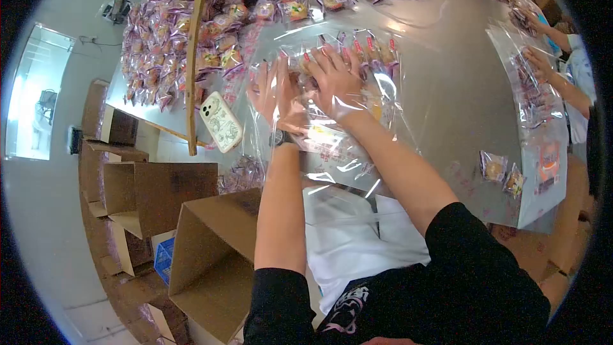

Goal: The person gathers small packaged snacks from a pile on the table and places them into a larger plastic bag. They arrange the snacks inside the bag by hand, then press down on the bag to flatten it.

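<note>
A large clear plastic bag (329,160) lies on the metal table, with a row of small wrapped packets (372,51) at its far end. My left hand (280,92) is inside the bag, fingers stretched forward beside the packets. Just to its right, my right hand (335,83) also reaches under the clear film, its spread fingers resting on the packets. What lies beneath both palms is partly hidden by the hands and by glare on the plastic.
Many wrapped packets (172,32) are piled at the back left behind a wooden strip (195,57). A phone (221,121) lies left of the bag. Open cardboard boxes (214,255) stand lower left. At right, a co-worker's hands (540,64) touch another bag (543,147); two packets (493,166) lie nearby.
</note>
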`<state>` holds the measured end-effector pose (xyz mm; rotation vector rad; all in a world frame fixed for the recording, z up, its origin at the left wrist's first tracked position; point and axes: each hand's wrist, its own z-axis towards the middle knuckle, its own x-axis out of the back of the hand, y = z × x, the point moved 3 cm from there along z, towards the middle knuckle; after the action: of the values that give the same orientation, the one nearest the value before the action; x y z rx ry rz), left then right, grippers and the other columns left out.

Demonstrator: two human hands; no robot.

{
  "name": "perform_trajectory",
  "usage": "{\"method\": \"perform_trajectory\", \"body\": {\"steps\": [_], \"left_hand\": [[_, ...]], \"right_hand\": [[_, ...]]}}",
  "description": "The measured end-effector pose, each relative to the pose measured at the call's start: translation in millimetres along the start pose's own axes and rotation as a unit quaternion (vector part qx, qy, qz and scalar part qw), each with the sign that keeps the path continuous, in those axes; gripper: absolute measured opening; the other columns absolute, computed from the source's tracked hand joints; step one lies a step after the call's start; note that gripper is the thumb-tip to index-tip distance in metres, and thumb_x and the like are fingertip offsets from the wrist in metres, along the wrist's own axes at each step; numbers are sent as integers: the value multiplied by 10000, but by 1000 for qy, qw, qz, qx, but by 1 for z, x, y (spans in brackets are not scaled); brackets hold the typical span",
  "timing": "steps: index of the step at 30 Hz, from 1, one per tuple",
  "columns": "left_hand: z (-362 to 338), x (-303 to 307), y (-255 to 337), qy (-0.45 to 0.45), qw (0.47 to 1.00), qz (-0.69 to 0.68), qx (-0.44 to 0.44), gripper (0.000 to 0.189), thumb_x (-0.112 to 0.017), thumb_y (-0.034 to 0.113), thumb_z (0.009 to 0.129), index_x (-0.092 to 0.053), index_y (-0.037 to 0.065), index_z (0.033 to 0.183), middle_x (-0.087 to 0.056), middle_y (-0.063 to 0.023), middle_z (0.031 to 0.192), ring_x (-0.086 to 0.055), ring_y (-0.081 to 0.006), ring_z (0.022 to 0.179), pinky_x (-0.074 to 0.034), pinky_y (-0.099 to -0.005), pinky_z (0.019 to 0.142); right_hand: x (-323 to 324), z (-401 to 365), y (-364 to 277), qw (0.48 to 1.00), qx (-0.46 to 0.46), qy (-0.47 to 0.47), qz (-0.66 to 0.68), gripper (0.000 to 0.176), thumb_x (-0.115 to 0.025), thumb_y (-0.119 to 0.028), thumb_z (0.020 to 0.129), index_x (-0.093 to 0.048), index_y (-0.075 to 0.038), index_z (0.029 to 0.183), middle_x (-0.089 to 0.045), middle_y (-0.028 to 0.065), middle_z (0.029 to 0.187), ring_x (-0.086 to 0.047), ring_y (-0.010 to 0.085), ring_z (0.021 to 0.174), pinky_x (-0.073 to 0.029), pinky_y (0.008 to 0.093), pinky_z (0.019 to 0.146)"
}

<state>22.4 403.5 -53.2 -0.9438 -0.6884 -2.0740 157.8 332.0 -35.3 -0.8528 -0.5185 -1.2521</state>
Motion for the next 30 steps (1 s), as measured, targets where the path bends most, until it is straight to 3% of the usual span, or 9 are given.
{"method": "perform_trajectory", "body": {"steps": [7,10,13,15,17,20,22,26,30], "left_hand": [[6,60,24,-118,988,77,-56,619,-626,218,933,-467,114,1521,-515,-104,1540,-427,-340,1456,-236,-576,1215],[5,57,33,-67,987,124,-79,642,-622,180,920,-445,34,1520,-492,-182,1543,-424,-352,1458,-292,-520,1224],[-34,73,63,-92,995,-11,-46,630,-661,155,879,-489,31,1473,-520,-222,1494,-483,-351,1396,-381,-479,1160],[-57,113,103,-446,895,-13,24,664,-738,125,814,-508,16,1428,-547,-229,1432,-522,-390,1308,-430,-467,1083],[-113,155,117,-45,962,-172,-209,567,-797,121,793,-597,4,1311,-624,-204,1296,-588,-375,1178,-467,-476,1001],[-129,192,104,200,980,-3,-9,524,-789,146,830,-621,-2,1304,-685,-164,1235,-631,-349,1133,-526,-415,918],[-108,195,77,228,967,75,86,390,-790,135,853,-685,9,1207,-711,-118,1104,-655,-309,990,-534,-402,858],[-116,177,16,-9,919,-251,302,307,-745,110,915,-704,-5,1196,-720,-127,1014,-663,-259,840,-541,-370,765],[-131,192,47,1,960,-215,178,265,-686,43,946,-696,-36,1199,-703,-132,971,-640,-183,769,-531,-321,694]], "right_hand": [[0,5,-3,999,12,40,-25,460,-662,-325,904,-639,-150,1328,-618,93,1389,-511,320,1364,-221,625,1180],[8,19,-5,998,0,-42,-54,475,-640,-327,929,-596,-165,1374,-590,96,1433,-494,308,1383,-169,708,1183],[16,15,-11,987,0,-112,-112,559,-620,-369,945,-529,-162,1456,-507,106,1530,-415,322,1449,-91,785,1164],[21,9,-15,986,26,-94,-138,605,-595,-438,958,-507,-147,1481,-458,119,1575,-355,361,1498,-78,798,1151],[24,15,-19,981,31,-124,-146,642,-614,-428,954,-483,-135,1509,-413,114,1605,-346,373,1494,-184,735,1166],[23,9,-31,980,47,-119,-150,650,-673,-372,912,-508,-104,1481,-450,123,1570,-419,363,1441,-334,605,1141],[25,10,-39,989,120,-75,-47,648,-689,-328,887,-519,-95,1467,-498,127,1520,-455,353,1407,-355,578,1132],[17,20,-53,975,215,-50,31,599,-704,-261,840,-574,-138,1412,-632,91,1333,-552,322,1300,-413,538,1099],[6,28,-64,973,215,-88,-13,598,-668,-204,868,-550,-237,1454,-644,62,1294,-580,314,1255,-468,494,1049]]}}
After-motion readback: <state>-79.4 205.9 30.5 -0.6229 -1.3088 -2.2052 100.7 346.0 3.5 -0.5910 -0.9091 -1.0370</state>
